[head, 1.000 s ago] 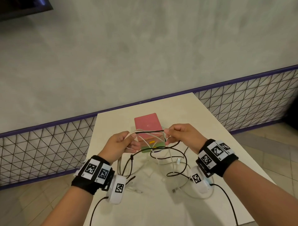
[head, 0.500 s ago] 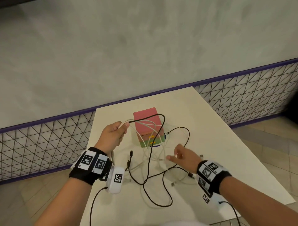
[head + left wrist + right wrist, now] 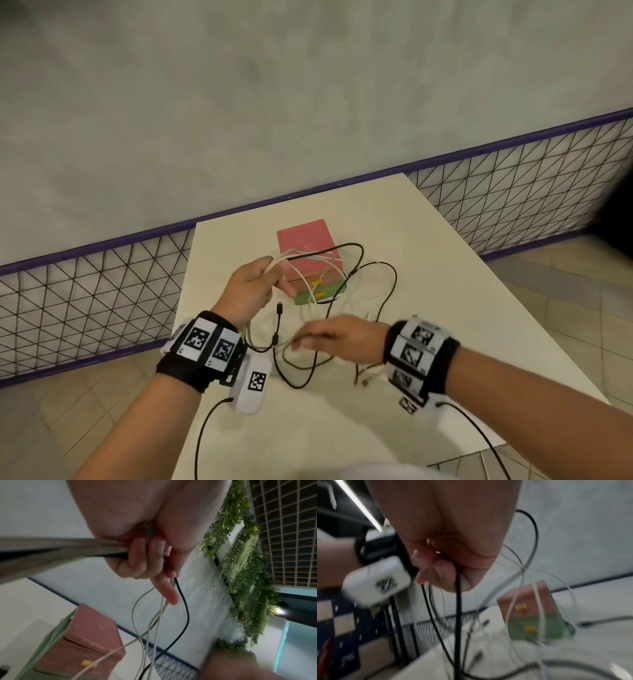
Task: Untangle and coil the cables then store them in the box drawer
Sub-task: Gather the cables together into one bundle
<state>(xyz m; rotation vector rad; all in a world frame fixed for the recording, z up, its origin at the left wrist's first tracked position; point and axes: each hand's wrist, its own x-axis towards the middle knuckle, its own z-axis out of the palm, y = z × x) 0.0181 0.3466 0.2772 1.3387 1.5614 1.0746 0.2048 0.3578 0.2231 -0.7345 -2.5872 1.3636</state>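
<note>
Cables are still tangled; no coil formed, nothing stored.

Left hand (image 3: 251, 291) is raised above the bench (image 3: 462, 308), fingers curled round a bundle of white cables (image 3: 150, 622) and one black cable (image 3: 186, 615), gripped together. From the grip the strands loop over the box drawer (image 3: 308, 246), a pink and green unit with yellow pulls, both drawers shut, set toward the far middle of the bench.

Right hand (image 3: 337, 337) is held lower, near the front; the view is motion-blurred. In the wrist view the fingers (image 3: 436, 572) appear closed on a black strand; which cable it is cannot be told.

Slack loops and loose plugs lie on the bench between hands and box.

Risks, as judged:
- Knots could be tightened if the black strand is pulled while all cables are held in one fist.
- The box could be dragged or tipped by strands draped across its top.
- A plug could be snagged in a loop, or slid off the near edge.
</note>
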